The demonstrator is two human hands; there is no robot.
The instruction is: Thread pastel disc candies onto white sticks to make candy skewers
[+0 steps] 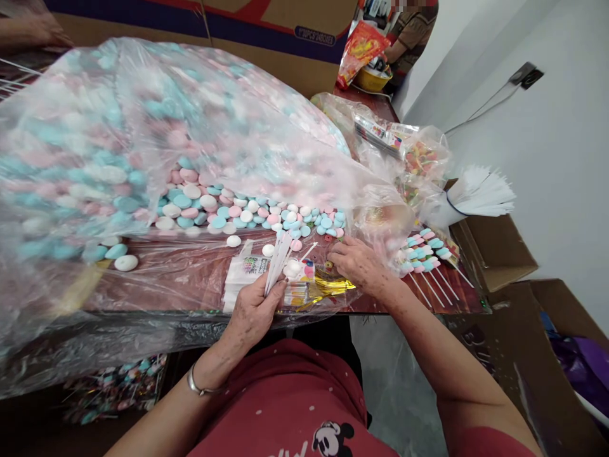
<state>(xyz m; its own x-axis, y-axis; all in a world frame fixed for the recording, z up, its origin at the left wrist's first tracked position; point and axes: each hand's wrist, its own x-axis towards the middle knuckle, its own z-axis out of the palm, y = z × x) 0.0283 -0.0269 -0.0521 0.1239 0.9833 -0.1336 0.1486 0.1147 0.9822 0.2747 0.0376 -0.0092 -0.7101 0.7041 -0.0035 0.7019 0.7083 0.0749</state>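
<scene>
My left hand (254, 308) is closed around a bundle of thin white sticks (278, 261). A white marshmallow (292, 269) sits by its thumb, at one stick that leans away from the bundle. My right hand (359, 263) is at the table's front part, fingers bent down among small ring-shaped candies (329, 264); whatever is between the fingertips is hidden. Between and below the hands lie gold twist ties (333, 289) and printed plastic packets (242, 279). Loose pink, blue and white marshmallows (247, 216) spill from a big clear bag (228, 127) just beyond.
Right of my right hand lie finished marshmallow skewers (423, 254). A container of white sticks (480, 193) and bags of gummy candy (421, 158) stand behind them. Cardboard boxes (504, 247) are at the right. Another person (413, 38) works at the back; another's arm (28, 32) shows far left.
</scene>
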